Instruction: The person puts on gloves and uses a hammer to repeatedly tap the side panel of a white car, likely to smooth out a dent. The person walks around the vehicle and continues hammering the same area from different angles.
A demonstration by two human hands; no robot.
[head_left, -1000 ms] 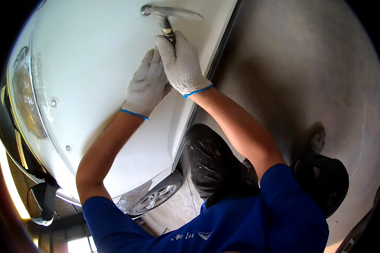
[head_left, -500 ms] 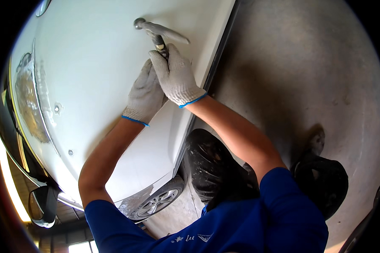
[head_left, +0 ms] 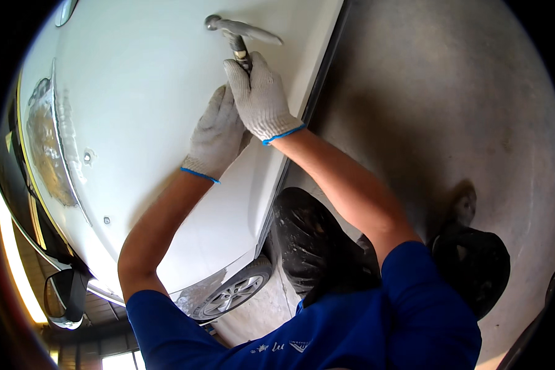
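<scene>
My right hand [head_left: 262, 95], in a white knit glove with a blue cuff, is closed around the dark handle of a body hammer [head_left: 250, 32]. The hammer has a round face at its left end and a long flat tapered end on the right. Close below it, my left hand [head_left: 216, 132], gloved the same way, lies with fingers stretched out along the white car panel [head_left: 142, 117]. Its palm side is hidden. A small dark brown patch [head_left: 245, 140] shows at the edge of that hand; I cannot make out what it is.
Toward the left, a sanded bare-metal patch [head_left: 48, 148] runs along the car's body crease. A side mirror [head_left: 66, 298] sticks out at lower left. The wheel [head_left: 234, 295] stands near my knee [head_left: 311, 237]. Concrete floor [head_left: 450, 80] lies to the right of the dark sill edge.
My right hand and the hammer have shifted slightly up and to the right, away from my left hand. The left hand stays almost in place on the panel.
</scene>
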